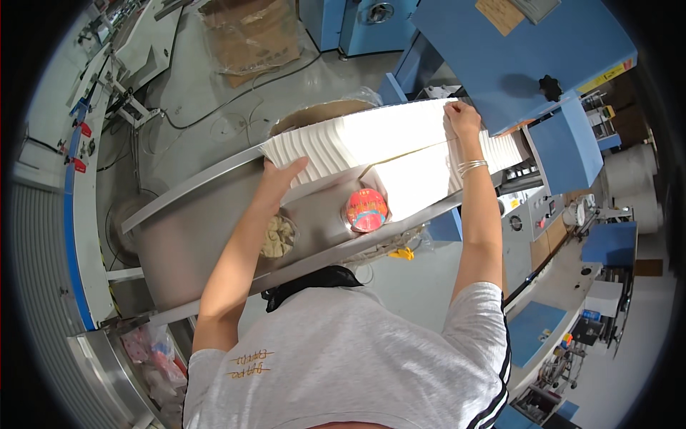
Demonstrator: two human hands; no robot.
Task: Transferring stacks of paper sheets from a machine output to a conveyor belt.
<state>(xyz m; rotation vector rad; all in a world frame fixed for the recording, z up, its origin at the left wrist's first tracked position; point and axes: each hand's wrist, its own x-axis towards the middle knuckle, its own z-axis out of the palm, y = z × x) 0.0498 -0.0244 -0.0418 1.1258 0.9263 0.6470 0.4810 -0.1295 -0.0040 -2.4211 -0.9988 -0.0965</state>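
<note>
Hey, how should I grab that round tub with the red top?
Probably by the side wall of the red-topped tub, just below its round top, which faces up. Come from its left: bare metal trough lies there, while the white stack crowds its far side.

Long row of thin white pieces on a metal tray, left hand at the row's left end, right hand with bent fingers farther along, near a big blue machine, round red thing on the tray, gray shirt below
</note>
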